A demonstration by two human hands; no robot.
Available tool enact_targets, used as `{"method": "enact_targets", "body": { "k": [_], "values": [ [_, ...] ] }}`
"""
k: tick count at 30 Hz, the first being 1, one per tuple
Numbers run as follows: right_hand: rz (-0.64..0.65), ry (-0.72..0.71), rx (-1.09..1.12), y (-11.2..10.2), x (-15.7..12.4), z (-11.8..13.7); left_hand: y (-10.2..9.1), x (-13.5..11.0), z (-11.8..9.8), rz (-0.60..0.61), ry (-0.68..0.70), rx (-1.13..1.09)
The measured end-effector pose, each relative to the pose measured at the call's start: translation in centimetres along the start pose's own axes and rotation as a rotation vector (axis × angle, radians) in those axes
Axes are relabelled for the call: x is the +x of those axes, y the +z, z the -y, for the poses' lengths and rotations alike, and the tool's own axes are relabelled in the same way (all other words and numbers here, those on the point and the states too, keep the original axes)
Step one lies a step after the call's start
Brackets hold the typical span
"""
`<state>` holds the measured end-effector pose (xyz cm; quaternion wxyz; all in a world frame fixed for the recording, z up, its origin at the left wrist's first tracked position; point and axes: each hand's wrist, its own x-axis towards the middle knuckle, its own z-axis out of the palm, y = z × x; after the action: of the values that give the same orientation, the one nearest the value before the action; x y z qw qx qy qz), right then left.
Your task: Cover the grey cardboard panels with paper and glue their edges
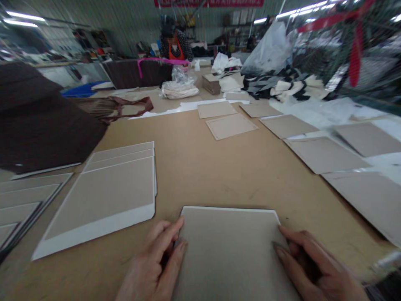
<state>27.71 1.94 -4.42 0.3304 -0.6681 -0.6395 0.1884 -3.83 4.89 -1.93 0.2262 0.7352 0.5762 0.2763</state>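
Left hand [150,265]: grips the grey panel [230,255] at its left edge, thumb on top, fingers curled.
Right hand [327,274]: mirrors this at the right edge, thumb and forefinger nearly together.
Panel position: between both hands, at the near side of the counter [200,175].

Grey-beige panel [230,255], white far edge, held at sides by left hand [153,261] and right hand [313,263] | overlapping white-edged panels [109,192], left | loose panels [326,154], right | tan tabletop [200,175]
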Motion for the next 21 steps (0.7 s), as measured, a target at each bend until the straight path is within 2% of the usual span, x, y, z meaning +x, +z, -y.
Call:
{"method": "enact_targets", "body": {
  "k": [2, 5, 13, 14, 16, 19, 21],
  "values": [
    [0.046, -0.019, -0.024, -0.5, 0.4, 0.7, 0.1, 0.1, 0.7, -0.015, 0.046, 0.023],
    [0.038, -0.039, -0.042, -0.7, 0.4, 1.3, 0.3, 0.3, 1.1, -0.022, 0.068, 0.050],
    [0.028, -0.189, -0.188, -0.4, 0.0, 0.8, 0.4, 0.0, 0.3, -0.090, 0.060, 0.204],
    [0.036, -0.213, -0.222, -0.3, 0.0, 0.8, 0.4, 0.0, 0.3, -0.095, 0.099, 0.241],
    [0.073, -0.298, -0.316, -0.1, 0.0, 1.1, 0.6, 0.1, 0.5, -0.072, 0.267, 0.325],
    [0.193, -0.509, -0.482, 0.2, 0.3, 2.4, 0.7, 0.3, 0.1, 0.024, 0.539, 0.421],
    [0.286, -0.632, -0.535, 0.2, 0.6, 3.1, 0.5, 0.2, -0.8, 0.060, 0.601, 0.479]
  ]
}}
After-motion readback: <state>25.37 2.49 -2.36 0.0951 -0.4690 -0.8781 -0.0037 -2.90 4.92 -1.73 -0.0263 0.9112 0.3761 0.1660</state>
